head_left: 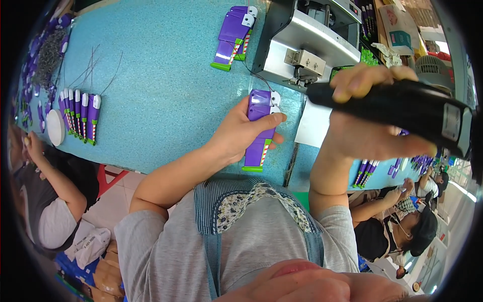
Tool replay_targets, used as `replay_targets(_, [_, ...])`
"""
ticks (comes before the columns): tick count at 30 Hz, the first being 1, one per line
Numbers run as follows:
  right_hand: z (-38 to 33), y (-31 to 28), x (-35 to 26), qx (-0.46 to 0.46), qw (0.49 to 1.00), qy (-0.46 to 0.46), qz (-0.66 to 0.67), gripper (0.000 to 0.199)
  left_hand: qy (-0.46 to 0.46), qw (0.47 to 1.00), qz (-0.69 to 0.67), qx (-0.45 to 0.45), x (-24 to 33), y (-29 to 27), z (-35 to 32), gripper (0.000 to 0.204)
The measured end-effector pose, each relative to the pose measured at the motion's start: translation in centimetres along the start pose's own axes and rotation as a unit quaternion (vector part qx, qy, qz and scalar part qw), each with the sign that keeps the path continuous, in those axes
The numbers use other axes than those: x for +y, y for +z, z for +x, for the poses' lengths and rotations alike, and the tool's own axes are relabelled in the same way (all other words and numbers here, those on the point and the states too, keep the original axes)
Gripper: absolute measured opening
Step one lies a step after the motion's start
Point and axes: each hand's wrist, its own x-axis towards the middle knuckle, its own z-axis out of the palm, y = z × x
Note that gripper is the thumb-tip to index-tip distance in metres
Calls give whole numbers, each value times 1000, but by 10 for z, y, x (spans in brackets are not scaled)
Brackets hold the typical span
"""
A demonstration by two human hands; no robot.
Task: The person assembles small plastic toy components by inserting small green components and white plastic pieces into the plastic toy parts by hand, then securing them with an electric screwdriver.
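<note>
My left hand (240,133) grips a purple plastic toy part (261,128) with a white end, a green tip and a red-and-white striped edge, holding it on the blue table (161,90). My right hand (370,121) is closed round a thick black power tool (402,108), lifted above the table with its tip pointing left, close to the toy part's white end. A thin wire runs from that end toward the grey machine.
A grey metal machine (307,43) stands just behind my hands. More purple toy parts (234,35) lie at the back, a row of them (80,116) at the left beside a white disc (55,127). Seated people work at left and right.
</note>
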Motion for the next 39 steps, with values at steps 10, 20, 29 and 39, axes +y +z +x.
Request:
replay_targets(10, [-23, 13, 0, 44, 999, -3, 4, 96, 36, 999, -16, -24, -13, -12, 4, 44])
replay_targets(20, [-47, 19, 6, 12, 998, -1, -58, 92, 53, 998, -27, 0, -15, -5, 3, 44])
replay_targets(29, [-42, 23, 11, 41, 998, 31, -41, 93, 50, 998, -38, 4, -10, -7, 1, 41])
replay_targets(39, [5, -3, 25, 84, 993, -78, 0, 98, 11, 999, 37, -33, -14, -2, -1, 42])
